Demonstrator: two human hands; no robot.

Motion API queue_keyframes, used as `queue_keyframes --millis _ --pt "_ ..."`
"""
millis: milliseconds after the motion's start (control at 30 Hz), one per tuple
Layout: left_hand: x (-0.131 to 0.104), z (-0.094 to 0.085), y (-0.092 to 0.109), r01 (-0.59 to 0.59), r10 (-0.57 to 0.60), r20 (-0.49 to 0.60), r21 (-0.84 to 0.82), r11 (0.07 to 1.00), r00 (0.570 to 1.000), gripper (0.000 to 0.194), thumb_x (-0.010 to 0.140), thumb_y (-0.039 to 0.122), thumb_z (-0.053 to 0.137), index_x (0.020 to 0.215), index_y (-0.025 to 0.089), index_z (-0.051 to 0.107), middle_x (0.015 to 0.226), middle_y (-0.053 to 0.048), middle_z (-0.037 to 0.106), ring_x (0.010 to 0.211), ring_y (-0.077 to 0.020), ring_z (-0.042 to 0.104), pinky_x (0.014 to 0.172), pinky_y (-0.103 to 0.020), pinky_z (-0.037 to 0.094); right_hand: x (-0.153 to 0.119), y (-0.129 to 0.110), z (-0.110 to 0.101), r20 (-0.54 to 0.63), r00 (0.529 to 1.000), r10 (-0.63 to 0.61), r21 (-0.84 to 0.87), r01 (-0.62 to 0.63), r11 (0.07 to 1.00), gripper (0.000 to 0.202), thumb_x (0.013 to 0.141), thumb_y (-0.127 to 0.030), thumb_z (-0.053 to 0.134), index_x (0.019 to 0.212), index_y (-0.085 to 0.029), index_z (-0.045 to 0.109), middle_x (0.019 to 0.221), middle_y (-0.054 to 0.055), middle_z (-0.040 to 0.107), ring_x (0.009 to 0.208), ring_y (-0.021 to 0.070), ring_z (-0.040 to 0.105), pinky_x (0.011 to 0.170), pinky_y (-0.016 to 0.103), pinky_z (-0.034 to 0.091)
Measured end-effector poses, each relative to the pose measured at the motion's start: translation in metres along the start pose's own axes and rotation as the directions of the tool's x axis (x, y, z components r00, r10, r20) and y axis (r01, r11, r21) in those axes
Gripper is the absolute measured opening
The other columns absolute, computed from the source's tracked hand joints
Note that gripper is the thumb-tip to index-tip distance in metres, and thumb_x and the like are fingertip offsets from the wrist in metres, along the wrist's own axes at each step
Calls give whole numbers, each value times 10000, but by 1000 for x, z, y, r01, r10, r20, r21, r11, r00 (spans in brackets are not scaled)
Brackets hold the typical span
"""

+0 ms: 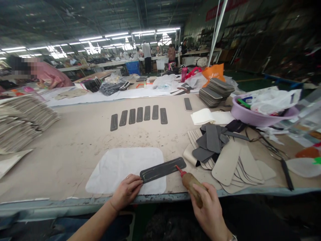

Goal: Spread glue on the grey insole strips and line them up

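A long dark grey strip with rounded ends (163,170) lies aslant, partly over a white sheet (110,167) near the table's front edge. My left hand (128,189) pinches the strip's left end between thumb and fingers. In my right hand (209,207) is a brownish glue bottle (192,185) with a red nozzle, its tip at the strip's right part. A thin pale line runs along the inside of the strip's outline. Farther back, several similar dark strips (139,114) lie in a row, bearing pale lines too.
To the right lie loose grey pieces (213,139) and beige pieces (227,164). Behind them stand a purple basin (260,115) with plastic bags and a stack of grey pieces (213,97). Stacked sheets (22,117) rise at left. A person in pink (55,73) bends over the table beyond.
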State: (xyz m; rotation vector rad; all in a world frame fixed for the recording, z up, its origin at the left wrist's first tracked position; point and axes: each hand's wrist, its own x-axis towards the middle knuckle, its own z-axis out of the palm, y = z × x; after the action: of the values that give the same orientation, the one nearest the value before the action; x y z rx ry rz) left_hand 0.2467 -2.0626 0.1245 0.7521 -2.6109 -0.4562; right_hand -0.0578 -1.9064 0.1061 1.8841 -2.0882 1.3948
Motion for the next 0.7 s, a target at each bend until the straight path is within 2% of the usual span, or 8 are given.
queue_keyframes --millis 67,167,267,333,467,600,700 --pt "0 0 0 0 0 13 6 1000 1000 223 863 105 534 1051 185 622 980 -84 618 884 -166 566 777 -309 511 5 -8 3 9 1000 -10 57 10 998 329 817 -122 586 1132 -185 515 1092 137 456 1006 251 496 769 424 551" --pt "0 0 -1 -3 2 23 25 1000 1000 213 871 113 519 1041 186 625 979 -84 610 880 -164 567 778 -309 513 11 -29 14 108 991 -82 188 61 980 349 817 -51 524 1138 -187 504 1100 125 436 993 217 488 786 385 550" --pt "0 0 -3 -3 2 24 30 1000 1000 203 874 116 518 1032 188 625 983 -84 603 883 -161 565 776 -303 515 12 -36 20 161 977 -140 217 104 971 395 804 2 466 1146 -192 504 1093 115 425 959 199 479 776 376 548" --pt "0 1 -4 -2 1 18 25 1000 1000 199 875 114 522 1032 187 620 990 -85 597 894 -160 561 781 -298 515 10 -27 18 146 983 -116 158 93 983 389 808 -4 466 1144 -196 508 1092 116 426 966 209 475 780 400 547" --pt "0 2 -4 -10 10 24 24 1000 1000 202 870 104 535 1036 188 610 1000 -77 592 912 -154 558 796 -283 509 4 4 2 55 998 -15 19 14 1000 307 826 -97 535 1116 -196 522 1084 124 444 1000 246 483 795 458 546" --pt "-1 3 -5 -8 7 23 34 999 1000 207 868 104 540 1043 195 603 1019 -72 590 931 -153 561 820 -279 508 7 24 -9 -44 998 36 -33 -38 999 287 829 -173 585 1106 -196 516 1083 122 452 995 243 506 779 427 554" --pt "-1 2 -8 -19 18 19 31 999 1000 222 863 101 545 1052 202 602 1032 -71 589 944 -151 567 827 -268 513 15 31 -10 -64 997 43 -60 -47 997 279 836 -184 580 1106 -194 511 1071 119 457 989 240 511 783 428 551"
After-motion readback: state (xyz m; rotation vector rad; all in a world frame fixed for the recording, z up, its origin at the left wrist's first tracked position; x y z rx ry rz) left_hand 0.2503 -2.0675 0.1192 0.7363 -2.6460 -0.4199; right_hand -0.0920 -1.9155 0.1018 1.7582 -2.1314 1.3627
